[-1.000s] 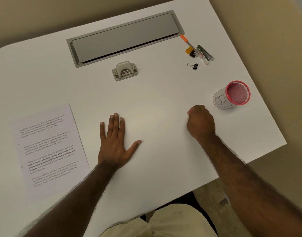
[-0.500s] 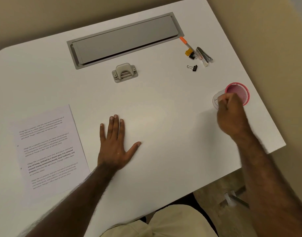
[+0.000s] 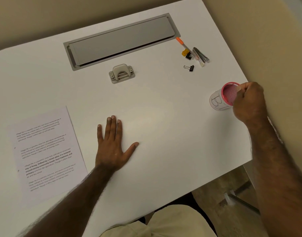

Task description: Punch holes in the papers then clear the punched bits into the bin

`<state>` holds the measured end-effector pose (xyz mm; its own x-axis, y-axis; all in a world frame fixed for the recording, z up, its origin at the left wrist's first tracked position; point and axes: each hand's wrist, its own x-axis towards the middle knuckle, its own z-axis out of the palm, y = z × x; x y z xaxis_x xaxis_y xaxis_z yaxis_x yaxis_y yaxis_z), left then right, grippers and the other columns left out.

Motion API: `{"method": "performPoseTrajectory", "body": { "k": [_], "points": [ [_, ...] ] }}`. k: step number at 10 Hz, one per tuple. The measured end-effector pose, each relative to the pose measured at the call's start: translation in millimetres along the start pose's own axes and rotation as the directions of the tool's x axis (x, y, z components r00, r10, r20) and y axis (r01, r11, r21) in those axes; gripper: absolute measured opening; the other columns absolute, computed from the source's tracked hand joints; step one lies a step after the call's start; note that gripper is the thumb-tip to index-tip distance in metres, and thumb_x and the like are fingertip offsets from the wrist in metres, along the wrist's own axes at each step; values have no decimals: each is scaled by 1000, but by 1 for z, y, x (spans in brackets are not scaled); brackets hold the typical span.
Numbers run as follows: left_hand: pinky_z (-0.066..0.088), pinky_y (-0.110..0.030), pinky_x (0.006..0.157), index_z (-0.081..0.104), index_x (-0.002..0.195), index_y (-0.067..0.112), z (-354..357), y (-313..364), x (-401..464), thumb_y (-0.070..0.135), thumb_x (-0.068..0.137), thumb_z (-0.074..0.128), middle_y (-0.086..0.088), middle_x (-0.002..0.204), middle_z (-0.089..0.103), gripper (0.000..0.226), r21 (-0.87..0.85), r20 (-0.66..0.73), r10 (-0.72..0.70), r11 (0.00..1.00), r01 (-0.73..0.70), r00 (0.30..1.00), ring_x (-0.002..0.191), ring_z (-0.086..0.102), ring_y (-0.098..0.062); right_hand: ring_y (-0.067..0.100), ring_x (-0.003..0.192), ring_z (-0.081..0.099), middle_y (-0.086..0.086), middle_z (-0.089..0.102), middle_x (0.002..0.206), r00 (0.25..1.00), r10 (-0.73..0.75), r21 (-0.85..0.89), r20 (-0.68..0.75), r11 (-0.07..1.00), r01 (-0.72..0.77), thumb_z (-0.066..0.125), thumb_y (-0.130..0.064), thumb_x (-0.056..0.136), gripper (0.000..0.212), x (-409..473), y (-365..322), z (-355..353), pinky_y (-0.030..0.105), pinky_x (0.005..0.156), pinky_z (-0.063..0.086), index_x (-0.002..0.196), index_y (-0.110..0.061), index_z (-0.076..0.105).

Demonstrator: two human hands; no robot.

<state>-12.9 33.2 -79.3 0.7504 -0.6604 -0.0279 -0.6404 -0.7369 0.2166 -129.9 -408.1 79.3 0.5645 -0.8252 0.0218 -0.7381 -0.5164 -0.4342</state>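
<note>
A printed sheet of paper (image 3: 44, 151) lies flat at the left of the white table (image 3: 163, 108), with small holes along its left edge. The grey hole punch (image 3: 121, 73) stands at the back centre, untouched. A pink mesh bin (image 3: 218, 101) with a white label wrap stands near the right edge. My right hand (image 3: 249, 101) hovers over the bin's right rim, fingers curled into a fist; whatever it encloses is hidden. My left hand (image 3: 112, 146) rests flat on the table, fingers straight, just right of the paper.
A grey cable hatch (image 3: 121, 40) is set into the table at the back. An orange-capped pen (image 3: 181, 42), a small metal stapler (image 3: 200, 54) and black binder clips (image 3: 189, 67) lie at the back right. The table's right edge runs close behind the bin.
My right hand, fist closed, travelled from mid-table rightward to above the bin's rim. The left hand, paper and punch stayed put.
</note>
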Motion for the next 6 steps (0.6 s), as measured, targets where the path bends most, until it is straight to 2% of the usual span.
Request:
{"method": "performPoseTrajectory", "body": {
  "k": [1, 3, 4, 5, 6],
  "points": [
    [4, -64, 136, 4, 175, 9, 3, -1, 0, 79, 103, 41, -11, 185, -3, 107, -8, -13, 1, 1000, -1, 1000, 172, -1, -29, 39, 113, 62, 26, 67, 122, 1000, 17, 5, -16, 1000, -17, 43, -3, 99, 27, -2, -4, -3, 34, 95, 48, 111, 4, 67],
    [3, -63, 136, 4, 175, 9, 4, -2, 0, 79, 103, 40, -10, 185, -3, 107, -1, -7, 6, 1000, -6, 1000, 172, -2, -28, 37, 121, 61, 19, 68, 128, 999, 44, 52, -15, 998, -43, 40, -6, 102, 34, -6, -5, -10, 41, 105, 47, 117, -4, 71],
    [2, -62, 136, 3, 175, 10, 1, 0, 1, 79, 103, 40, -9, 185, -4, 107, -13, 3, 4, 1000, -4, 1000, 172, -2, -28, 32, 113, 64, 16, 73, 120, 997, 75, 85, -27, 994, -73, 42, -7, 101, 34, -7, -6, -12, 32, 96, 48, 115, -7, 73],
    [1, -61, 136, 2, 175, 11, 1, -1, 0, 79, 103, 39, -9, 185, -5, 107, -11, 8, 5, 1000, -5, 1000, 172, -3, -28, 20, 93, 64, 10, 75, 110, 995, 64, 131, -73, 990, -54, 52, -11, 95, 27, -11, -6, -14, 25, 84, 46, 112, -12, 74],
    [1, -62, 136, 2, 175, 11, 0, 0, 1, 79, 103, 39, -9, 185, -6, 107, -13, -5, 1, 1000, -1, 1000, 172, -3, -28, 18, 86, 66, 7, 77, 102, 991, 38, 171, -128, 985, -15, 63, -21, 89, 19, -15, -9, -9, 29, 81, 54, 104, -16, 75]
  ]
}}
